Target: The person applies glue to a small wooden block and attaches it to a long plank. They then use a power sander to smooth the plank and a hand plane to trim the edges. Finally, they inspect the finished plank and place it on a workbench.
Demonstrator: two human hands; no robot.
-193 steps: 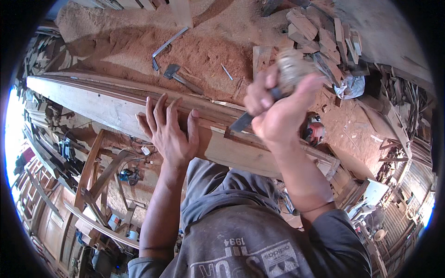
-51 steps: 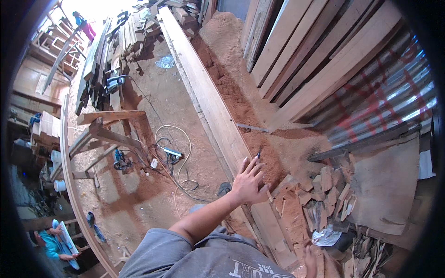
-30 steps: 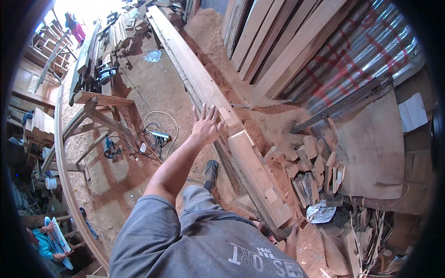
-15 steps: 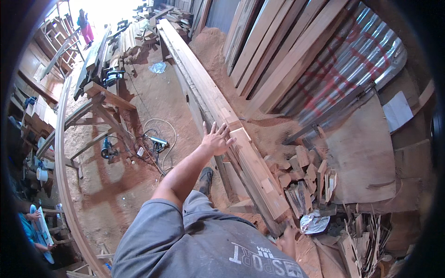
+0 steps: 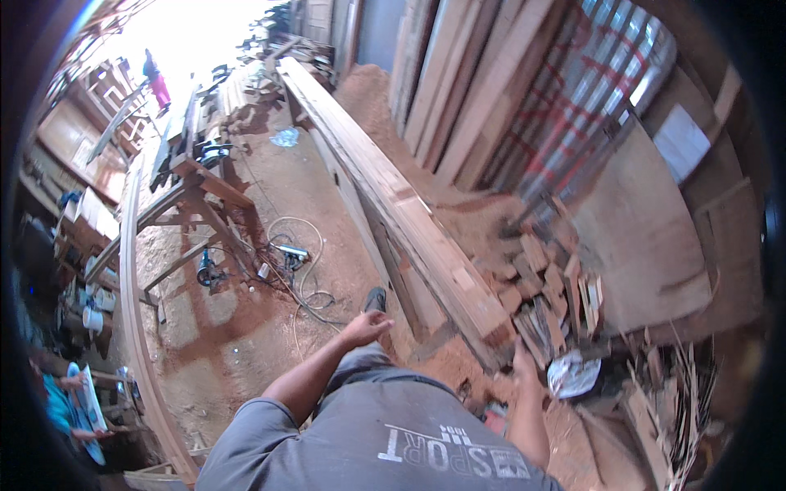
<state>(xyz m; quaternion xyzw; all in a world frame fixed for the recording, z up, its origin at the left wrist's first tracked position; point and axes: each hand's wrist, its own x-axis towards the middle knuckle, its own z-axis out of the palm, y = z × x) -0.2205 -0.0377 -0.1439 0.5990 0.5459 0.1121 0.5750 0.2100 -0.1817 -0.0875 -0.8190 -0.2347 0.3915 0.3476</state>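
Observation:
A long light-brown wooden beam (image 5: 434, 242), with a joint part way along, runs from the near right to the far middle on a rough timber support (image 5: 413, 270). My left hand (image 5: 367, 327) hangs apart from the beam, to its left, in front of my body. Its fingers are curled together with nothing visible in them. Close against the near end of the beam is my right hand (image 5: 525, 365). Its fingers are blurred, so their grip on the wood does not show.
Wood offcuts (image 5: 536, 274) and a crumpled silvery sheet (image 5: 573, 375) lie right of the beam. Boards (image 5: 458, 90) lean behind. Left are power tools (image 5: 291, 254) with a cable and a wooden trestle (image 5: 205, 196). Another person (image 5: 70, 401) holds a white panel at far left.
My left hand has come off the beam and drawn back toward my body, its fingers curling in. The right hand stays by the near end. The view has shifted slightly.

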